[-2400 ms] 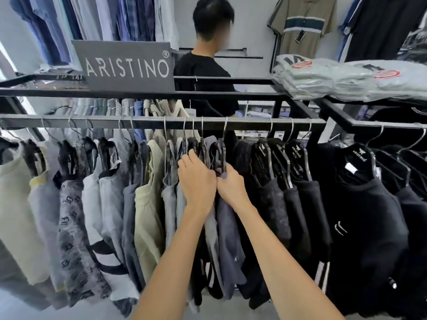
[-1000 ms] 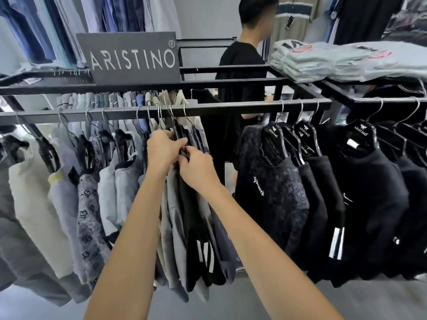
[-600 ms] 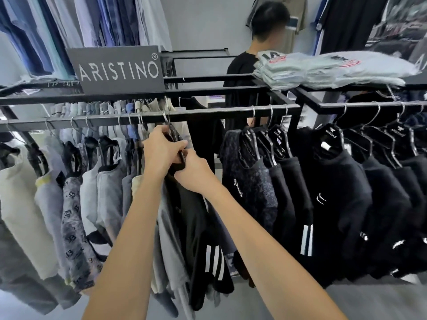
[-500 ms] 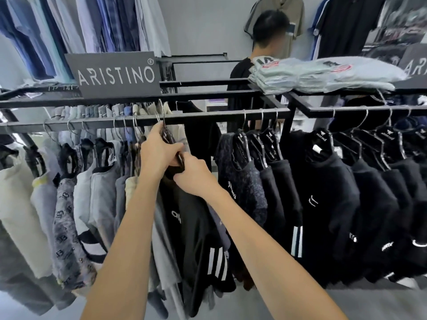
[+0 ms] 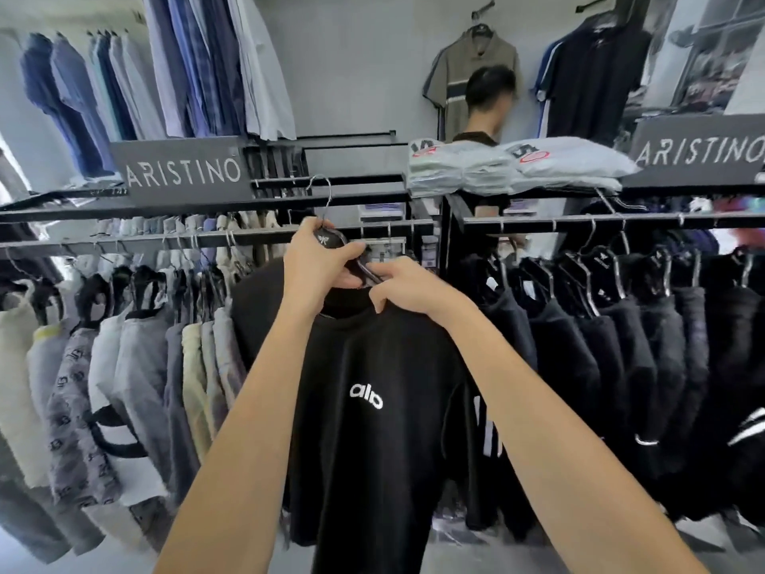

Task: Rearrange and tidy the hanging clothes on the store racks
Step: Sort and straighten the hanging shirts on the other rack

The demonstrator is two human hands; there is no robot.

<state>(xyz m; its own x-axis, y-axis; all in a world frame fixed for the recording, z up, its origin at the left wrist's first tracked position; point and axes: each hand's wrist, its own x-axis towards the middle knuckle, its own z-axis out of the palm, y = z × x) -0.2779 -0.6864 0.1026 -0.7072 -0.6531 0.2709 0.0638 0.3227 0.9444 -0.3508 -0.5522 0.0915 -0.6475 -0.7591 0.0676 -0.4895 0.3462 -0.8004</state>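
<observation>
From the head view, you have one black T-shirt (image 5: 372, 408) lifted clear of the rail (image 5: 124, 242): its wire hook (image 5: 325, 200) stands free in the air above the bar, hooked on nothing. Your left hand (image 5: 316, 267) is curled round the hanger (image 5: 331, 240) at its neck, and your right hand (image 5: 403, 283) pinches the collar and the hanger's shoulder just beside it. So the job looks to be mid-step: this shirt is off and not yet rehung. The pale shirts (image 5: 124, 366) sit bunched on the left stretch of the rail, and the dark tops (image 5: 621, 325) hang together on the right-hand rail (image 5: 621, 219), which suggests the sorting by shade is largely in place; how many more pieces need moving you cannot tell from here.

For room, the bare stretch of rail behind your hands is the obvious gap, between the pale bunch and the upright post (image 5: 447, 242). Mind the shelf edge (image 5: 289, 200) close above the hook, the grey sign (image 5: 182, 171) to its left, and the folded stack (image 5: 517, 167) resting on top. Another person (image 5: 488, 101) stands beyond the rack, well apart from you.
</observation>
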